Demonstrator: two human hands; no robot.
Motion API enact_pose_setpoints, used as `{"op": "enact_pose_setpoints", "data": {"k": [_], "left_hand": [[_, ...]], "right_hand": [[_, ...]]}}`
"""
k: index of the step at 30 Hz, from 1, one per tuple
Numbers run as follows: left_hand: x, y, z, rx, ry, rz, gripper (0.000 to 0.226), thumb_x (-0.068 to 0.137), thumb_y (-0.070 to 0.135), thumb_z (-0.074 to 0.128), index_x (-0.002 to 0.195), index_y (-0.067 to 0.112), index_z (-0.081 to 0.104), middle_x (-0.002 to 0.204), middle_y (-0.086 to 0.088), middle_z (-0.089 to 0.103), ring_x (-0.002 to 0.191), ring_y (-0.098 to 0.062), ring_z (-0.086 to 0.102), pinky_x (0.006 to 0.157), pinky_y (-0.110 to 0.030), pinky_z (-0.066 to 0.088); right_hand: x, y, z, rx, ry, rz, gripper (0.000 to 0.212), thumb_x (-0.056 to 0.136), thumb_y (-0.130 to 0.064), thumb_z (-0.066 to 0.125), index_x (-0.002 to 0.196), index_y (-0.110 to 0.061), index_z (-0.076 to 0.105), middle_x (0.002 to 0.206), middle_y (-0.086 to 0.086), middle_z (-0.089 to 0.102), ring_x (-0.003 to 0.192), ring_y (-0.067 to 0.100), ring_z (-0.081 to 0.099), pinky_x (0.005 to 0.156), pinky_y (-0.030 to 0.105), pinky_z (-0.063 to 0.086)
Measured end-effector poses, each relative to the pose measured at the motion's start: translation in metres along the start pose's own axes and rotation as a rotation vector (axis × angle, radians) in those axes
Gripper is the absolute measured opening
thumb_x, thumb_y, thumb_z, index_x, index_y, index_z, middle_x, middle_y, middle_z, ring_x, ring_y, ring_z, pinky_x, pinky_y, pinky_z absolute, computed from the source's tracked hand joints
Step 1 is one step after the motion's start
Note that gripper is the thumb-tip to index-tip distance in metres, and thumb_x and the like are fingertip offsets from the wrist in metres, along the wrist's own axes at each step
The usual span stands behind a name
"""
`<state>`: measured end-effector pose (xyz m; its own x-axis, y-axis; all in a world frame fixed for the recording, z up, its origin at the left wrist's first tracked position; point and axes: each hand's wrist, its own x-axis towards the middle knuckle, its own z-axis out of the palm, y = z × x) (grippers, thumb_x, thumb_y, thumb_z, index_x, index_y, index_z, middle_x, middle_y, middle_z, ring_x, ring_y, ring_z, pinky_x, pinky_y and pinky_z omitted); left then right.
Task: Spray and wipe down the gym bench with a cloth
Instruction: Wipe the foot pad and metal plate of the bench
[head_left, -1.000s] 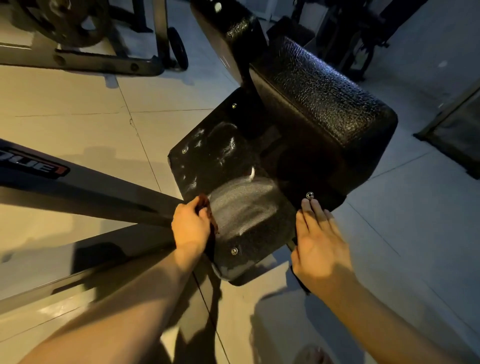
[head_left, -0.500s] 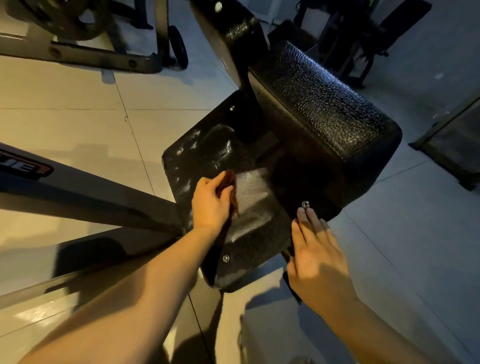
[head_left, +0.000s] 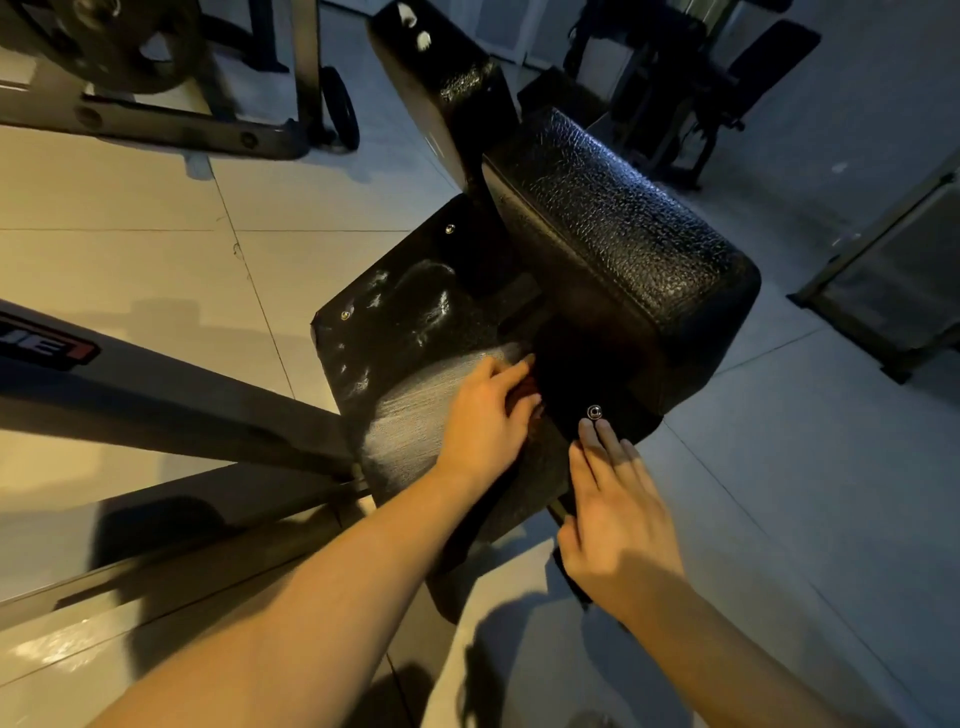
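On the lower black pad (head_left: 405, 332) of the gym bench (head_left: 613, 228), the left hand (head_left: 483, 421) presses a reddish cloth (head_left: 525, 387), fingers bent over it — the right hand (head_left: 618, 519) lies flat, fingers straight, just beside a bolt (head_left: 594, 412).

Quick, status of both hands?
Left hand: holds the cloth against the bench panel.
Right hand: open, fingers flat on the panel's edge.

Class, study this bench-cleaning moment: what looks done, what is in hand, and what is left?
Done: a streaky wiped patch on the black panel. In hand: the left hand holds the cloth to the panel; the right hand rests on its edge. Left: white spray flecks farther up, and white spots on the upper pad.
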<state>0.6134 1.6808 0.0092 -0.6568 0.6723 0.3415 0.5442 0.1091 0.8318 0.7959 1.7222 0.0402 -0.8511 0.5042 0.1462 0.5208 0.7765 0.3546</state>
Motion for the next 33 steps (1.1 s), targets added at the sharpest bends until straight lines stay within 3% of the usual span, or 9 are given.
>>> {"op": "enact_pose_setpoints", "data": {"k": [5,10,15,19,21,25,27,31,33], "left_hand": [[-0.05,-0.07,-0.025,0.038,0.124,-0.261,0.043,0.1,0.028,0.063,0.143,0.023,0.06,0.11,-0.001,0.057,0.104,-0.021,0.057,0.096,-0.034,0.045],[-0.084,-0.092,-0.034,0.038,0.209,-0.664,0.042,0.099,0.034,0.063,0.139,0.023,0.063,0.111,-0.009,0.065,0.106,-0.03,0.066,0.097,-0.045,0.054],[-0.075,-0.016,-0.004,-0.105,0.065,-0.268,0.053,0.097,0.021,0.066,0.149,0.024,0.052,0.122,0.002,0.053,0.114,-0.016,0.054,0.105,-0.031,0.044],[-0.094,-0.017,-0.008,0.038,-0.091,0.093,0.059,0.091,0.012,0.066,0.146,0.029,0.056,0.125,-0.001,0.051,0.114,-0.017,0.048,0.102,-0.023,0.037],[-0.103,-0.041,-0.019,0.082,-0.073,0.064,0.058,0.091,0.011,0.065,0.146,0.029,0.057,0.126,-0.003,0.054,0.116,-0.019,0.049,0.104,-0.027,0.038],[-0.078,-0.085,-0.042,0.118,0.155,-0.425,0.048,0.096,0.013,0.062,0.142,0.025,0.061,0.113,-0.007,0.058,0.108,-0.031,0.061,0.101,-0.043,0.048],[-0.068,-0.076,-0.043,0.125,0.173,-0.518,0.046,0.097,0.018,0.062,0.143,0.025,0.06,0.116,-0.01,0.059,0.11,-0.033,0.062,0.101,-0.043,0.048],[-0.055,0.003,-0.009,-0.049,0.04,-0.126,0.05,0.096,0.017,0.066,0.145,0.023,0.057,0.118,-0.002,0.056,0.108,-0.021,0.057,0.096,-0.026,0.043],[-0.047,0.024,0.002,-0.021,-0.055,0.097,0.049,0.094,0.014,0.066,0.142,0.021,0.06,0.115,-0.003,0.056,0.105,-0.022,0.057,0.093,-0.027,0.045]], "right_hand": [[0.002,0.005,-0.001,0.024,0.001,-0.01,0.088,0.067,-0.032,0.082,0.144,0.0,0.053,0.158,0.018,0.04,0.148,0.032,0.035,0.119,0.042,0.018],[0.001,0.0,-0.003,0.075,-0.024,0.023,0.079,0.083,-0.032,0.07,0.152,-0.004,0.043,0.165,0.013,0.028,0.155,0.026,0.017,0.126,0.041,0.011],[0.001,-0.002,-0.016,0.098,-0.053,0.054,0.075,0.08,-0.031,0.075,0.148,-0.011,0.051,0.163,0.008,0.034,0.151,0.018,0.016,0.121,0.038,0.01],[0.004,0.008,-0.027,0.21,-0.032,0.041,0.056,0.088,-0.024,0.068,0.143,-0.021,0.057,0.16,-0.004,0.04,0.151,0.014,0.027,0.119,0.032,0.013],[0.004,0.009,-0.029,0.228,-0.031,0.041,0.055,0.089,-0.024,0.067,0.144,-0.021,0.056,0.161,-0.004,0.039,0.152,0.013,0.025,0.119,0.032,0.012],[0.004,0.004,-0.027,0.231,-0.052,0.047,0.061,0.091,-0.027,0.068,0.148,-0.016,0.051,0.165,-0.001,0.03,0.151,0.01,0.01,0.119,0.033,0.001],[0.004,0.006,-0.032,0.217,-0.065,0.011,0.061,0.091,-0.029,0.067,0.149,-0.016,0.051,0.166,-0.001,0.027,0.152,0.011,0.008,0.119,0.031,0.001],[0.005,0.013,-0.046,0.205,-0.063,-0.019,0.063,0.095,-0.03,0.059,0.155,-0.02,0.041,0.167,-0.002,0.025,0.155,0.016,0.018,0.116,0.026,0.007],[0.008,0.017,-0.05,0.11,-0.048,0.01,0.069,0.09,-0.031,0.065,0.153,-0.013,0.044,0.164,0.006,0.034,0.152,0.022,0.029,0.117,0.031,0.015]]}}
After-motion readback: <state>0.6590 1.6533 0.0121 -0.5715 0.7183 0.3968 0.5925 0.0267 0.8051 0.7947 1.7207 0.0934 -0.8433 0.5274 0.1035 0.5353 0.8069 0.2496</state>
